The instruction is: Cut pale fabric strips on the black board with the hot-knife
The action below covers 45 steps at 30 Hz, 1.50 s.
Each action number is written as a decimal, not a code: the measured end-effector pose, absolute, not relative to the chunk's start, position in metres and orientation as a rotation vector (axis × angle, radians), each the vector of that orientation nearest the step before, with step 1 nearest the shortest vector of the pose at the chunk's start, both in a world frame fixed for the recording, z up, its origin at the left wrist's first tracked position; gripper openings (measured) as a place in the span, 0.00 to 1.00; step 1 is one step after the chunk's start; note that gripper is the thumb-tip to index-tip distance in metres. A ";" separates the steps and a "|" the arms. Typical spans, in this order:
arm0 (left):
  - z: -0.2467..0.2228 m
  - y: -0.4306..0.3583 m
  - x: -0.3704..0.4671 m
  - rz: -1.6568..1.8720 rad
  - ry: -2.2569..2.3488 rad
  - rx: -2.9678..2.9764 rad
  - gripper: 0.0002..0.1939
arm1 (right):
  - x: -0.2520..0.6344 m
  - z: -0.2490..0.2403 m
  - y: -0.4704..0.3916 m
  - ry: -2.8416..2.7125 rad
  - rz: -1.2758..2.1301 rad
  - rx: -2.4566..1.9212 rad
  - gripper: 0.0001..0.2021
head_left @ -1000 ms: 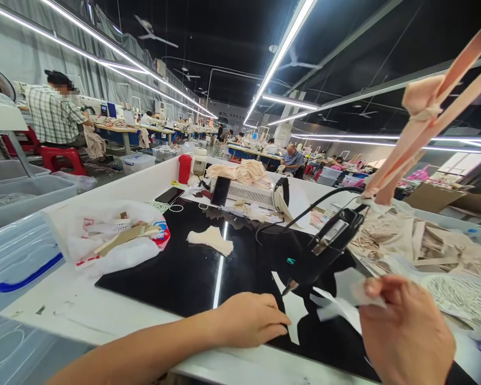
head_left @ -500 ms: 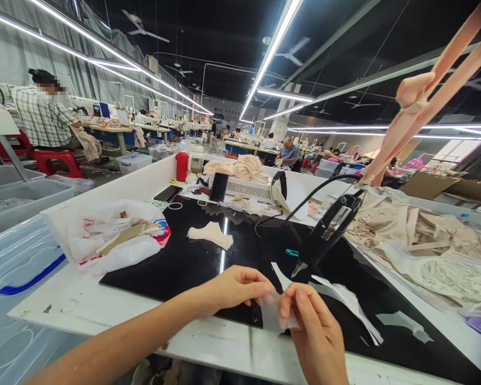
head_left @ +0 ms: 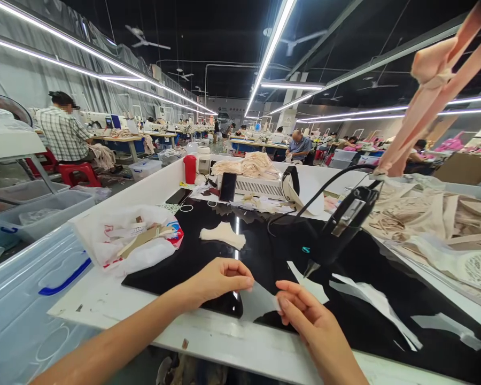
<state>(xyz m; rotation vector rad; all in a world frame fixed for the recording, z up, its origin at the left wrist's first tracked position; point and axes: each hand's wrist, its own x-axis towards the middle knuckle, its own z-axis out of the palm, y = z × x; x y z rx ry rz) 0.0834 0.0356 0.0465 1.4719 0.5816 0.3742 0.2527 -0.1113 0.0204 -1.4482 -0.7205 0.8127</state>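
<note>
A thin, translucent white piece of sheet material (head_left: pixel 260 303) is stretched between my hands, just above the front edge of the black board (head_left: pixel 264 251). My left hand (head_left: pixel 220 280) pinches its upper left corner between thumb and fingers. On the other side, my right hand (head_left: pixel 310 318) grips its right edge with thumb and forefinger. Beyond my right hand lies a white cut strip (head_left: pixel 310 283), under the pointed tip of a black hand-held tool (head_left: pixel 342 219) hung from pink fabric bands (head_left: pixel 417 107). A stack of cream cut pieces (head_left: pixel 223 234) rests farther back.
Left on the table is a plastic bag of scraps (head_left: pixel 140 243). White cut pieces (head_left: pixel 374 302) lie to the right, before a heap of beige straps (head_left: pixel 428 214). A phone (head_left: pixel 227 187) leans at the back near a red cup (head_left: pixel 189 169). A co-worker (head_left: pixel 64 128) sits far left.
My hands have moved apart, and the translucent piece is now spread out between them. The whole view has shifted, so the table things appear farther right.
</note>
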 end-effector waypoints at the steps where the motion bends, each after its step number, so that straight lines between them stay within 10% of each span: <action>1: 0.047 0.035 0.081 0.369 0.600 1.478 0.13 | 0.252 0.019 -0.111 -0.734 0.810 -1.457 0.22; 31: 0.065 0.051 0.045 0.293 0.722 1.590 0.14 | 0.227 0.009 -0.101 -0.902 0.714 -1.339 0.17; 45: 0.018 0.077 0.075 0.613 0.844 2.134 0.17 | 0.268 -0.013 -0.106 -1.551 0.006 -1.639 0.09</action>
